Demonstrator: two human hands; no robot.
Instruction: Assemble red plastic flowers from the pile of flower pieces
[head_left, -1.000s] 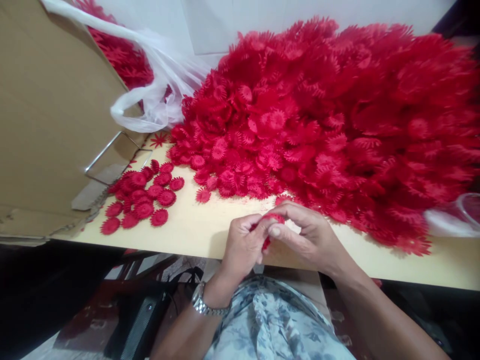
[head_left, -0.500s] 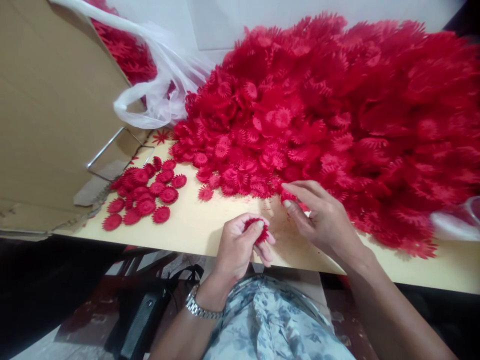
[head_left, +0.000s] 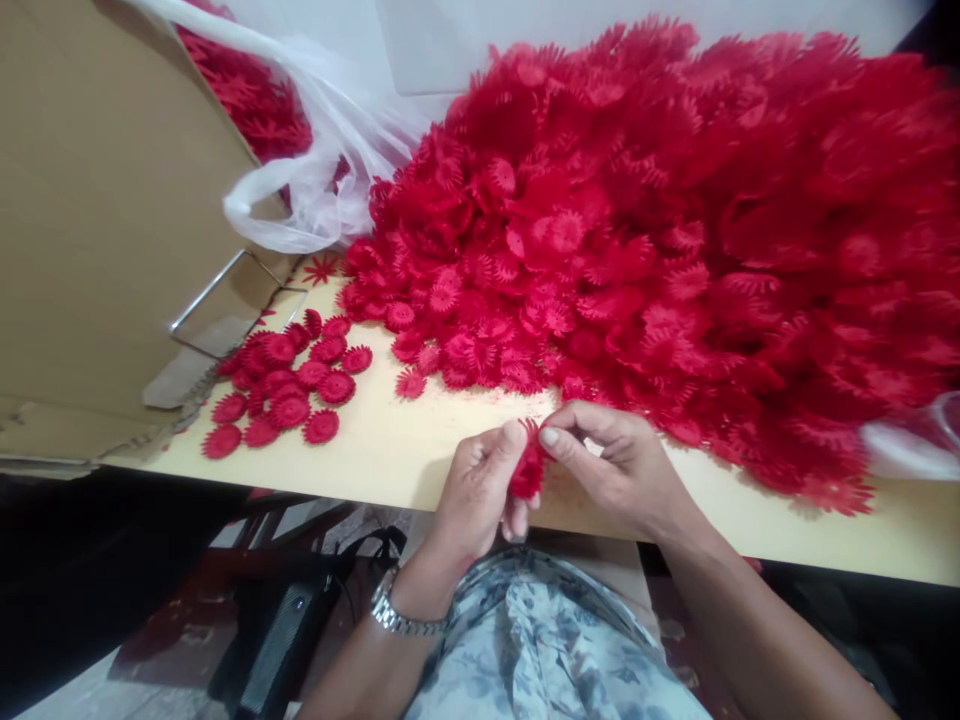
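Frilly red plastic flower btwn both hands

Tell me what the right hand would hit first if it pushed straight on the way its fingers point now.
The right hand points leftward at the left hand, with a red plastic flower piece pinched between their fingertips. It would press that piece first, then the left hand's fingers right behind it; depth between them is hard to judge.

Even, bright overhead light, no glare. Red pile oversaturated, detail smeared toward the right and top edges. Soft shadow under the hands on the table. Below the table edge it goes dark, bottom left nearly black. Wide-angle bend at the borders; centre reasonably sharp.
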